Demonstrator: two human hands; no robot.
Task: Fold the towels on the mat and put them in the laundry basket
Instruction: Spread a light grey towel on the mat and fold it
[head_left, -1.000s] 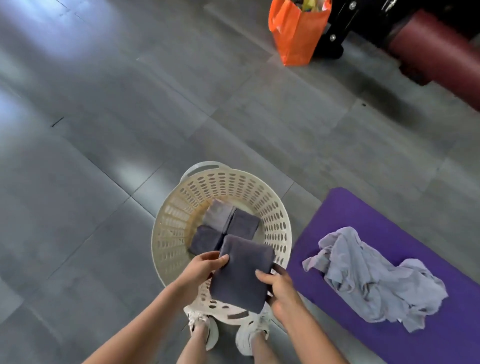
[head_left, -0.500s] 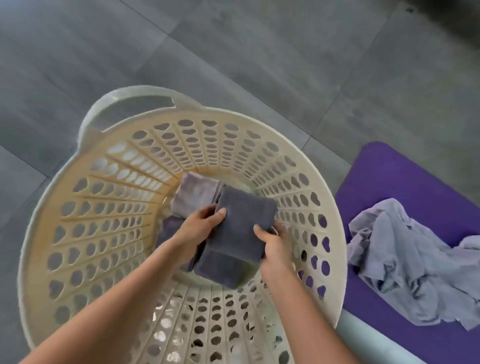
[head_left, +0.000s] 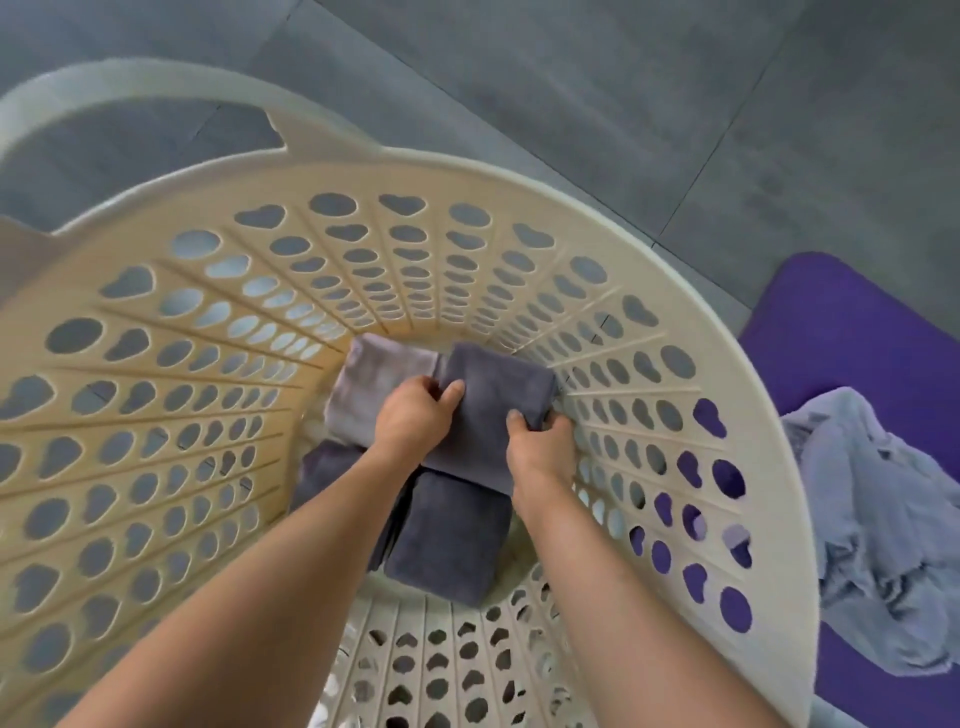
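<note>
Both my hands reach deep into the cream perforated laundry basket (head_left: 156, 395). My left hand (head_left: 413, 415) and my right hand (head_left: 540, 441) grip the two sides of a folded dark grey towel (head_left: 493, 410) low in the basket. Under and beside it lie other folded towels: a lighter grey one (head_left: 363, 384) at the back left and a dark one (head_left: 447, 535) nearer me. A crumpled light grey towel (head_left: 883, 545) lies unfolded on the purple mat (head_left: 841, 322) to the right of the basket.
Grey floor tiles (head_left: 571, 78) surround the basket. The basket's handle (head_left: 104, 88) arches at the upper left. The mat runs along the basket's right side.
The folded dark towel went from above the basket's rim down to its bottom, held by both hands. The camera came much closer to the basket.
</note>
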